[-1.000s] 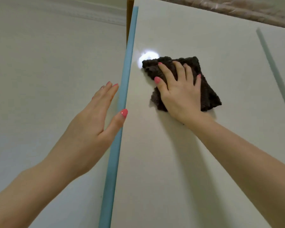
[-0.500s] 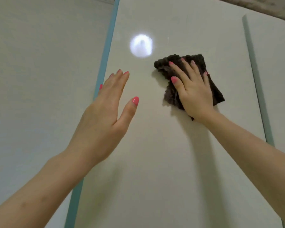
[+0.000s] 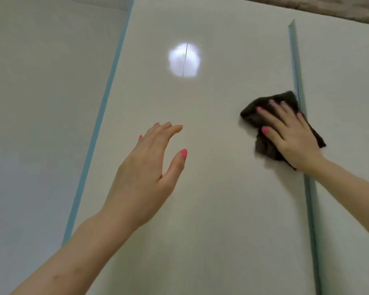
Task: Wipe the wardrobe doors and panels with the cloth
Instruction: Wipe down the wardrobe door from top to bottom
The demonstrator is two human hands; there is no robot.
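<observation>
A glossy off-white wardrobe door [image 3: 211,199] fills the middle of the view, edged by pale blue strips on both sides. My right hand [image 3: 290,135] presses flat on a dark brown cloth [image 3: 264,145] against the door's right side, where the cloth touches the right blue strip [image 3: 296,67]. My left hand [image 3: 145,177] is raised in front of the door's middle with fingers spread and holds nothing. I cannot tell whether it touches the surface.
A white panel [image 3: 41,103] lies left of the left blue strip [image 3: 98,120], and another door [image 3: 345,103] lies to the right. A round light reflection [image 3: 184,59] shines high on the middle door. Something brownish [image 3: 328,7] sits along the wardrobe top.
My right hand slid the cloth rightward across the door, from near the left blue strip to the right one. My left hand moved off the left strip to in front of the door.
</observation>
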